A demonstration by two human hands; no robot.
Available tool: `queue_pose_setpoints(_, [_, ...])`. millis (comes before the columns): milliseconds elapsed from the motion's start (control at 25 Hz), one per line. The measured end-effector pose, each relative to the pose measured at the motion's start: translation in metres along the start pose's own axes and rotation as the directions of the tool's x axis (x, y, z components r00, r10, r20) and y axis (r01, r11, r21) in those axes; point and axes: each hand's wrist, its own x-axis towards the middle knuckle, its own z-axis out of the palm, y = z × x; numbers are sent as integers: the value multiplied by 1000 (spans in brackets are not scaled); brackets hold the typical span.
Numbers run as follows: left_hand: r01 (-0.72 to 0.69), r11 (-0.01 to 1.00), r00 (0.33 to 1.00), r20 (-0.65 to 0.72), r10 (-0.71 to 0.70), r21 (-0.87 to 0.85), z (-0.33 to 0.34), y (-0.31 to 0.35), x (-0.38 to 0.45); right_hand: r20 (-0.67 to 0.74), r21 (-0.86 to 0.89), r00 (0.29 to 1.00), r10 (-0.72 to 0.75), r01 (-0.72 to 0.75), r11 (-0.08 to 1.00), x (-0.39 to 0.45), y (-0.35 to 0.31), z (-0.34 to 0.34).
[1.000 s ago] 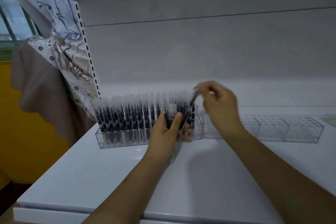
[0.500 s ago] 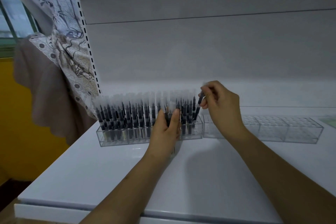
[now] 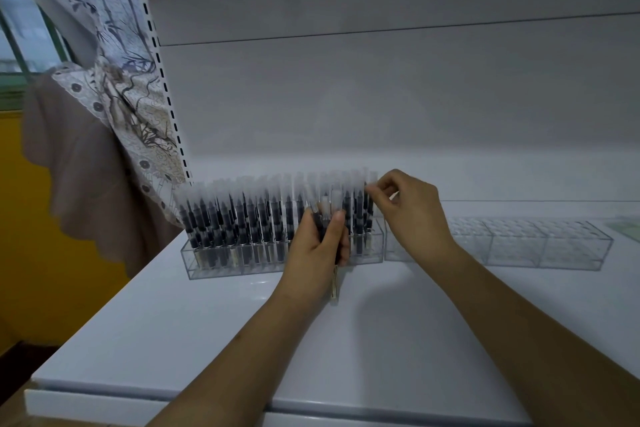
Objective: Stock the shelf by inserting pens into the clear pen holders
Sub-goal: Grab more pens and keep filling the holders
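Head view: a bundle of pens point(image 3: 327, 218) is gripped in the left hand point(image 3: 317, 246), lower ends partly hidden. One pen cap point(image 3: 367, 189) in the filled holder point(image 3: 242, 262) is pinched by the right hand point(image 3: 412, 215). An adjacent holder point(image 3: 540, 246) is partly covered by the right wrist.

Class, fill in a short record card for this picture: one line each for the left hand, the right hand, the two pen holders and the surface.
Left hand: grips a small bundle of dark pens
Right hand: pinches the top of one pen at the full holder's right end
Left clear acrylic pen holder: packed with upright dark pens with frosted caps
Right clear acrylic pen holder: no pens visible
Surface: white shelf
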Motion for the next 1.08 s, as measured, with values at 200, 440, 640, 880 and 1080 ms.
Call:
queue_pose_setpoints(200, [-9, 994, 999, 29, 12, -109, 2, 5, -1, 52, 189, 989, -138, 126, 974, -9, -22, -14])
queue_pose_setpoints(440, [29, 998, 997, 78, -24, -62, 4, 6, -1, 53, 510, 998, -30, -2, 860, -8, -23, -14])
queue_pose_setpoints(640, [6, 1000, 997, 81, -7, 13, 2, 4, 1, -322, 577, 942, 90, 120, 808, 0, -19, -36])
queue_pose_setpoints(880, [7, 999, 996, 89, -4, -32, 1, 4, 1, -143, 337, 986, -81, 125, 933, -5, -17, -23])
queue_pose_setpoints(1080, [32, 996, 995, 98, -24, -82, 2, 6, 0, -114, 340, 989, -99, 132, 931, -4, -14, -21])
